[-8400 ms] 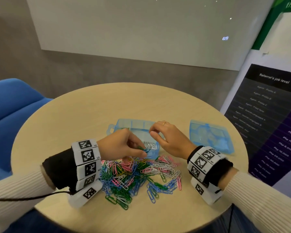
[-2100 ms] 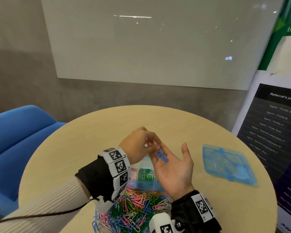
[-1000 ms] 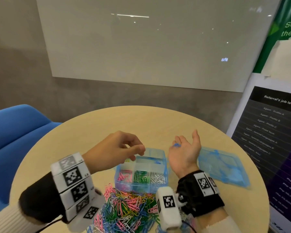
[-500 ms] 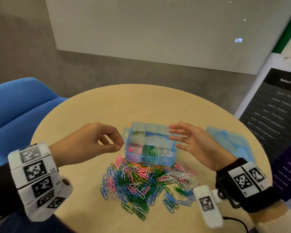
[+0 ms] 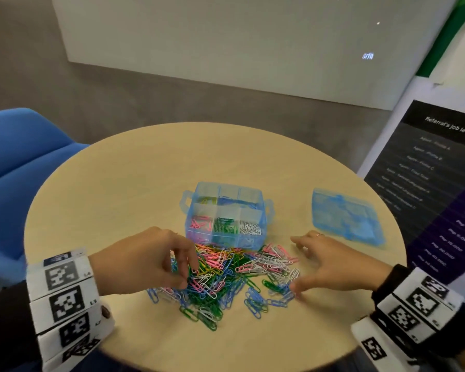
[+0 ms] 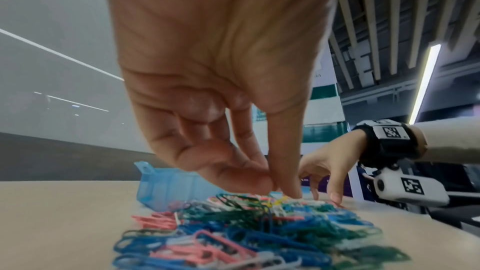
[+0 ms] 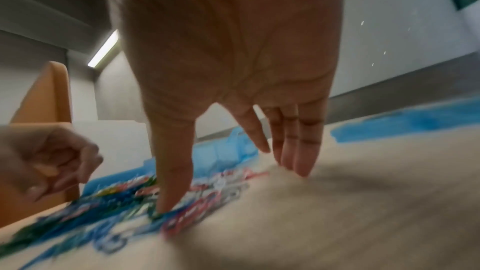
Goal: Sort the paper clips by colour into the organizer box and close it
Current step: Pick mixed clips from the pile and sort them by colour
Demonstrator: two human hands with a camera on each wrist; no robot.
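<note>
While the left hand (image 5: 145,260) dips into the pile (image 5: 220,277), its thumb and fingers (image 6: 285,176) are pinched together at the top layer of clips; can't tell if one is actually caught between them. Right hand (image 5: 333,264) is spread flat, fingers straight, thumb tip (image 7: 166,202) on the pile's right edge, other fingertips on the surface (image 5: 118,189) just beside it. Holding nothing.

Box (image 5: 226,218) sits just behind the pile, touching its far edge, uncovered. Near row holds pink, green and white clips, one colour per cell; far row shows some yellow and blue. Lid (image 5: 346,217) lies apart to the right of the box.

Progress, my read: early to midway. Every colour has a cell started, but most clips are unsorted on the surface. Left: the bulk of the sorting, then fit the lid.

Versus half a second back: both hands were raised either side of the box and empty; now both are down at the pile. Box and lid unmoved.
</note>
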